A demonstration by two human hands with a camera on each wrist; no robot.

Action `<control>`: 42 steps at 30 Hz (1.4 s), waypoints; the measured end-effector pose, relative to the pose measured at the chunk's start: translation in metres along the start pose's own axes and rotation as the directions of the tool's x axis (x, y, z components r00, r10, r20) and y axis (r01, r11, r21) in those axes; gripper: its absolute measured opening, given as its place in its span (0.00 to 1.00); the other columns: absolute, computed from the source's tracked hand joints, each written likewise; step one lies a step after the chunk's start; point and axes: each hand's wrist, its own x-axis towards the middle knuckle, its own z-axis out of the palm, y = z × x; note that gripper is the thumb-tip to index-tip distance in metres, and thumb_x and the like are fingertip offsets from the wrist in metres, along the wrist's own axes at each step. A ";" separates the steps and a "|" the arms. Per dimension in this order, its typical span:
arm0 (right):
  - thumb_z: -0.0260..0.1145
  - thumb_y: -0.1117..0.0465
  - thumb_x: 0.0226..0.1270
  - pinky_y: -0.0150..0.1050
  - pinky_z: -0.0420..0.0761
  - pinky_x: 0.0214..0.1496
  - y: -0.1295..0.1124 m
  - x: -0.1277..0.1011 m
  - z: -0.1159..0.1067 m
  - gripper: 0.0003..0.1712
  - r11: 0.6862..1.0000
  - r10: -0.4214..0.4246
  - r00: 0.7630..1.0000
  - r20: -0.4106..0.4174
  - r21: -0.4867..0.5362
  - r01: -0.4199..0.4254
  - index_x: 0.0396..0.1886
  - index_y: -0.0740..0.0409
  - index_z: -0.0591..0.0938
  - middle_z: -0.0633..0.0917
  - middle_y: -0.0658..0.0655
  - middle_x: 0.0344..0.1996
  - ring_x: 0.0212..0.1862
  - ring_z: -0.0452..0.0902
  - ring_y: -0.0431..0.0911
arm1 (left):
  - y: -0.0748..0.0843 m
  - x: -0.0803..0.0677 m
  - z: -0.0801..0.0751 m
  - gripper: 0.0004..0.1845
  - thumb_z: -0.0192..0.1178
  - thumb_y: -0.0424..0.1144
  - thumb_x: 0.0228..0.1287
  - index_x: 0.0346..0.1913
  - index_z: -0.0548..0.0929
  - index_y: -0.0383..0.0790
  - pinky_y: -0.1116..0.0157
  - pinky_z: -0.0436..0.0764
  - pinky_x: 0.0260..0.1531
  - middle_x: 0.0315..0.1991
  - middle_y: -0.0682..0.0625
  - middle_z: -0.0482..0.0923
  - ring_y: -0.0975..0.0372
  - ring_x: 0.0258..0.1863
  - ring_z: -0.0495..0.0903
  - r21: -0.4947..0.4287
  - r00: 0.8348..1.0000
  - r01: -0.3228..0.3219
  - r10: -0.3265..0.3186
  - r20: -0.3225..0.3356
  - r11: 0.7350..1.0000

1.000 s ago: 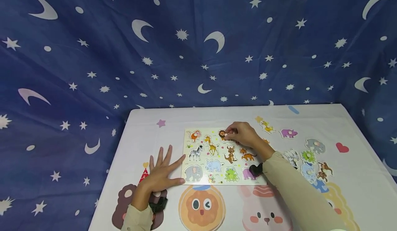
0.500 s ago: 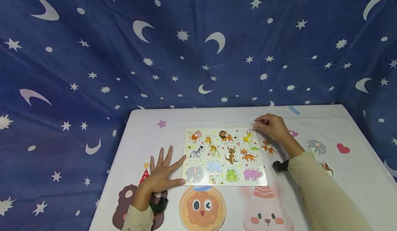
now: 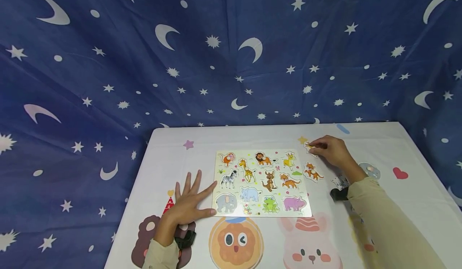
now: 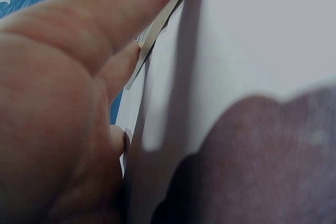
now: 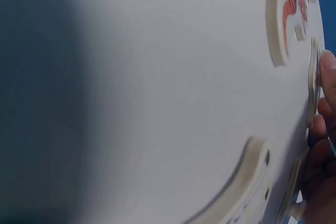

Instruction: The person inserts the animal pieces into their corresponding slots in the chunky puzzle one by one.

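Note:
A wooden animal peg puzzle board (image 3: 302,191) lies flat near the table's middle, seen in the head view. My left hand (image 3: 191,203) has its fingers spread, with thumb and index finger at the board's left edge. Beyond the board's right side, my right hand (image 3: 330,150) pinches the yellow deer puzzle piece (image 3: 308,145); the hand hides part of it. In the right wrist view this piece (image 5: 313,77) appears edge-on at the fingertips. Pegged lion (image 3: 264,159) and monkey (image 3: 227,158) pieces sit in the board's upper part.
A tiger piece (image 3: 313,172) lies between board and right forearm. A zebra piece (image 3: 339,182) and a grey elephant piece (image 3: 372,170) are partly hidden by the right arm. The white tablecloth (image 3: 173,138) has printed cartoon figures; a dark blue starry curtain (image 3: 202,108) hangs behind.
My right hand has left the lion piece on the board, lifted off to the right, and come down at the deer piece. My left hand stays at the board's left edge.

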 end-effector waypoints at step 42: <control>0.78 0.54 0.60 0.34 0.75 0.28 -0.053 -0.020 0.025 0.10 0.982 -0.163 0.985 0.059 0.109 0.156 0.35 0.54 0.89 0.83 0.51 0.27 0.28 0.73 0.44 | -0.001 0.001 0.003 0.48 0.63 0.72 0.58 0.79 0.58 0.68 0.28 0.22 0.69 0.84 0.42 0.27 0.37 0.80 0.21 0.007 0.999 -0.009 0.010 -0.032 1.000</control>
